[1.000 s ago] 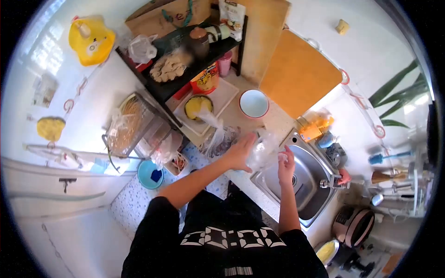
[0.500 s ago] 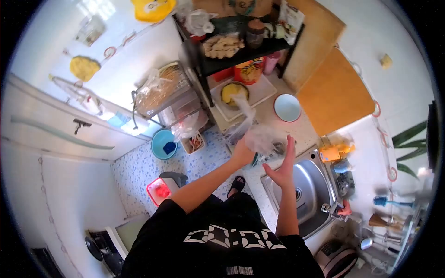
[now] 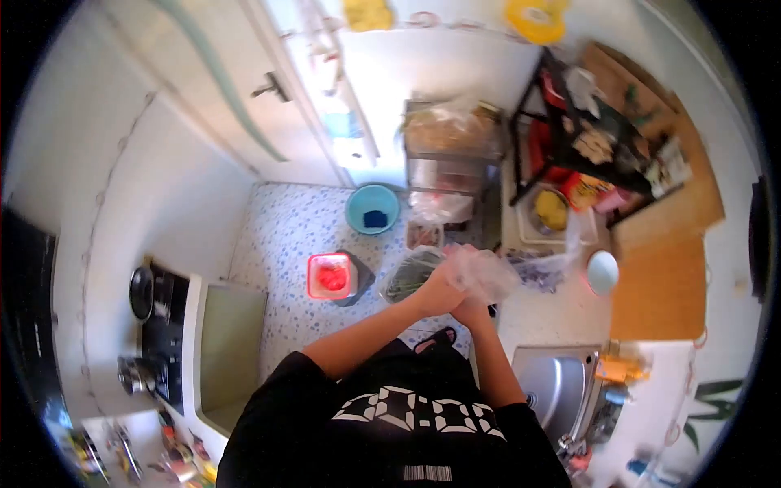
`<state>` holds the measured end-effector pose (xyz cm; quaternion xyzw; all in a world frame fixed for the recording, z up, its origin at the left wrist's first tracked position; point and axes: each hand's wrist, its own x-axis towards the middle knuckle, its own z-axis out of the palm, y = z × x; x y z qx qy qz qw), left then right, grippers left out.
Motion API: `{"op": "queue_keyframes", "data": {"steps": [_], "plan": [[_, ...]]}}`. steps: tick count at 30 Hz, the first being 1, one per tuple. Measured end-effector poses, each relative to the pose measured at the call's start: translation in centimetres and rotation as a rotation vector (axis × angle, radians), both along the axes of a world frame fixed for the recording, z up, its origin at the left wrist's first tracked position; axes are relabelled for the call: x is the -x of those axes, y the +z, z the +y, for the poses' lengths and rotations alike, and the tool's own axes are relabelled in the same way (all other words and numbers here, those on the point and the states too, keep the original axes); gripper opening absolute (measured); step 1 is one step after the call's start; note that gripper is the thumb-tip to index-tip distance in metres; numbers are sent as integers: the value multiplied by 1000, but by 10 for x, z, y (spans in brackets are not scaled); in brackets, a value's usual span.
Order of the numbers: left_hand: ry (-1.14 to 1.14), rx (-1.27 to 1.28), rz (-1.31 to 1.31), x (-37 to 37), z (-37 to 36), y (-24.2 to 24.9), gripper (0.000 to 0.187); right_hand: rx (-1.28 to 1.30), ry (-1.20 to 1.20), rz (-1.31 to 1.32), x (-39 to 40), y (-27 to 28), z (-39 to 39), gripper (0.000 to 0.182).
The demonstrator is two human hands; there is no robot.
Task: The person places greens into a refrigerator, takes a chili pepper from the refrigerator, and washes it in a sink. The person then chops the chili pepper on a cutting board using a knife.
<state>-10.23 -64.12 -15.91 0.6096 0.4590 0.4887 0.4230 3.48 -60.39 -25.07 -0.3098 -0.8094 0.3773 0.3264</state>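
Both hands are close together in front of the body, over the gap between the floor and the counter. My left hand (image 3: 439, 294) has its fingers wrapped round a clear plastic bag (image 3: 407, 275) with green contents, which hangs on its left side. Crumpled translucent plastic (image 3: 486, 276) bulges up over both hands. My right hand (image 3: 470, 311) is just to the right, pressed near the plastic; its fingers are largely hidden. Near the plastic's right side, another clear bag (image 3: 541, 270) lies on the counter (image 3: 537, 321).
A red-rimmed bin (image 3: 332, 276) and a blue basin (image 3: 373, 209) stand on the floor. Right of my hands are a white bowl (image 3: 602, 272), a steel sink (image 3: 547, 382) and a black shelf (image 3: 598, 167). A wire rack (image 3: 453, 150) stands ahead.
The view has turned left. My hands have come together, and my right hand, spread open before, is now at the plastic. The bag with green contents now hangs over the floor, away from the counter.
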Motion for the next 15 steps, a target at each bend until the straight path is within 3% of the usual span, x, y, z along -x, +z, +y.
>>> {"op": "queue_keyframes", "data": {"steps": [3,5,9,12,13,15], "plan": [[72,-8,198,68,-26,29,63,-222,-61,-144,67,17,-32,39],[247,-118,182,107,-54,33,75,-134,15,5,108,1,-46,41],[422,-127,623,202,-124,41,110,-101,439,116,178,31,-46,49],[468,-158,615,247,-169,21,100,139,432,132,225,29,-80,51],[479,-173,614,260,-179,11,96,263,424,240,247,61,-98,48],[496,-205,613,281,-193,-16,90,216,479,224,272,63,-116,49]]}}
